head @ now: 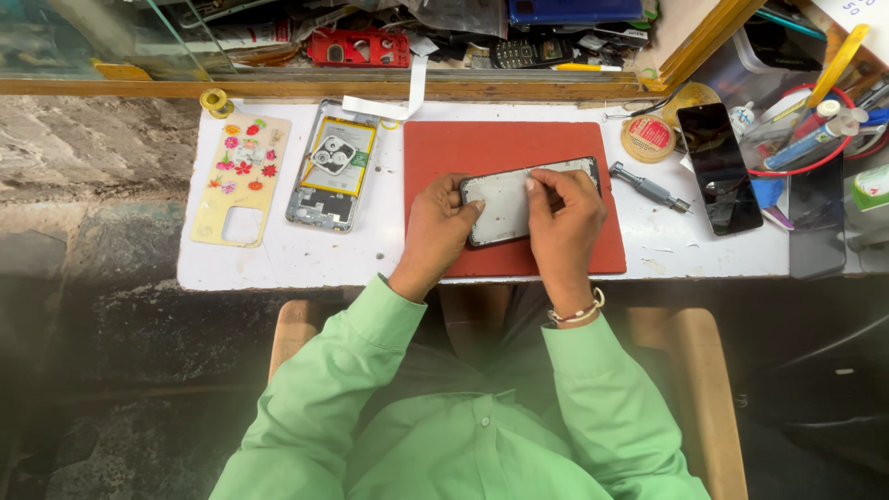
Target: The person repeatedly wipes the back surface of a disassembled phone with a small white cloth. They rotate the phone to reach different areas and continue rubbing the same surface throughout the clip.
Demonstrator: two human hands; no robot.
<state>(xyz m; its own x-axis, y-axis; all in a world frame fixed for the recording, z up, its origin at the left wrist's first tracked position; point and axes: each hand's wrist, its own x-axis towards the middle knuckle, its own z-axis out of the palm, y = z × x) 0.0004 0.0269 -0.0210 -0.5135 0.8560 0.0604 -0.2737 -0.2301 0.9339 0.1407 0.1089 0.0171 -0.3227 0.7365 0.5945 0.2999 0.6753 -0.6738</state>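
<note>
At the middle of the frame both hands grasp a phone frame [519, 199] on the red mat [444, 148], left hand [435, 231] gripping its edge, right hand [560, 222] pinching its top, while the opened phone body [331, 167] lies apart at left.

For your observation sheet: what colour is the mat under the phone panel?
Red mat, clearest in the head view, beneath both hands.

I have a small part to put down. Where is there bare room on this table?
Bare white table lies along the near edge under the flowered case and opened phone, and between the red mat and black phone below the screwdriver. The right end and back ledge are crowded.
</note>
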